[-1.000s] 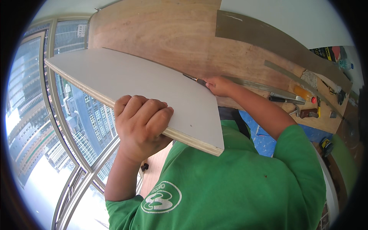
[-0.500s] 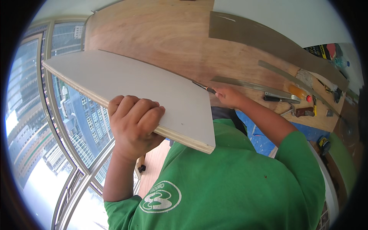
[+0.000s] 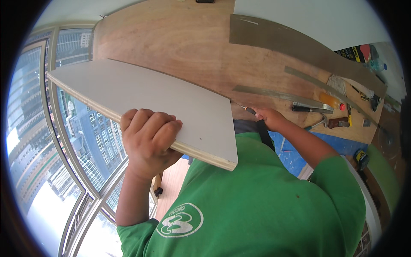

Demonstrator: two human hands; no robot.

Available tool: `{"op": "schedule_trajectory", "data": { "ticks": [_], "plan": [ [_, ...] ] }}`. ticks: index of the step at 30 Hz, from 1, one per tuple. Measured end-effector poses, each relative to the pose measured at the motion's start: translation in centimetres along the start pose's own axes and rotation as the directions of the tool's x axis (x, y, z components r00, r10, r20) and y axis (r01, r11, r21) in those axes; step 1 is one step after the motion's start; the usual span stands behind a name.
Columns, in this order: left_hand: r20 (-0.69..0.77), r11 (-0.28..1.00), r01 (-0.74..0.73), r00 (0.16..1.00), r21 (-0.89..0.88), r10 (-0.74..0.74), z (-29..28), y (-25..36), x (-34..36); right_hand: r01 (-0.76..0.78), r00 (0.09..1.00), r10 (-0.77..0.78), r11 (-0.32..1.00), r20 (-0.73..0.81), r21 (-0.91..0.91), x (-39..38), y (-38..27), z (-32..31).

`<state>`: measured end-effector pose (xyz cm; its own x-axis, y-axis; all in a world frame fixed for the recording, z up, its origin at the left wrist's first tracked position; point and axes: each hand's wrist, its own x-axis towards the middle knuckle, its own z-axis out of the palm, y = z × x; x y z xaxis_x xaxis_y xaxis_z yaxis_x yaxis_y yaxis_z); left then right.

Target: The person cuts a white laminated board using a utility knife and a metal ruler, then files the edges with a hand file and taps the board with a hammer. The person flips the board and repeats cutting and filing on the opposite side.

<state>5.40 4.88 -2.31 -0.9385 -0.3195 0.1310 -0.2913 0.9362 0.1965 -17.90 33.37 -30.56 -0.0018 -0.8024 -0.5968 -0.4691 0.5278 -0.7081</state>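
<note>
My left hand is wrapped over the near edge of a white-faced plywood board, fingers curled on the white side. The board is tilted up, its layered raw edge facing me and its far long edge by the bench top. At the board's right corner my right hand is closed on the black and orange handle of a slim file. The file's narrow blade reaches to that corner; whether it touches the edge I cannot tell.
The plywood bench carries brown laminate strips, a black-handled tool, a hammer, an orange bottle and a white sheet. Tall windows stand left. Blue sheeting lies below the bench.
My right hand has drawn the file back rightward and slightly down along the board's far edge to its right corner. My left hand keeps its hold; the board has barely shifted.
</note>
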Motion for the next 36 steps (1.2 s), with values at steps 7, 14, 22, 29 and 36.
{"op": "schedule_trajectory", "data": {
  "ticks": [7, 14, 22, 29, 36],
  "plan": [
    [-0.032, 1.0, -0.009, 0.999, -0.005, 0.009, -0.3, 0.0, -0.5, -0.054, 0.998, 0.055, 0.996, 0.01, -0.075, -1.2, 0.6, 0.5],
    [-0.015, 0.999, 0.02, 1.0, -0.044, -0.021, -0.9, 0.0, -1.4, 0.003, 0.99, 0.012, 0.994, -0.138, 0.109, -0.6, -2.8, -1.6],
    [0.003, 0.996, 0.056, 0.998, -0.069, -0.056, -0.8, -0.2, -2.1, 0.308, 0.947, -0.3, 0.949, -0.115, 0.067, 20.4, -13.7, 2.6],
    [-0.058, 0.997, 0.024, 0.998, -0.069, -0.028, -0.2, -0.6, -2.3, 0.159, 0.987, -0.155, 0.984, -0.051, 0.076, 30.5, -20.0, 5.9],
    [-0.048, 0.995, 0.025, 0.998, -0.097, -0.029, -0.2, -0.7, -2.5, 0.112, 0.994, -0.111, 0.993, -0.023, 0.042, 32.3, -22.7, 5.4]
  ]
}}
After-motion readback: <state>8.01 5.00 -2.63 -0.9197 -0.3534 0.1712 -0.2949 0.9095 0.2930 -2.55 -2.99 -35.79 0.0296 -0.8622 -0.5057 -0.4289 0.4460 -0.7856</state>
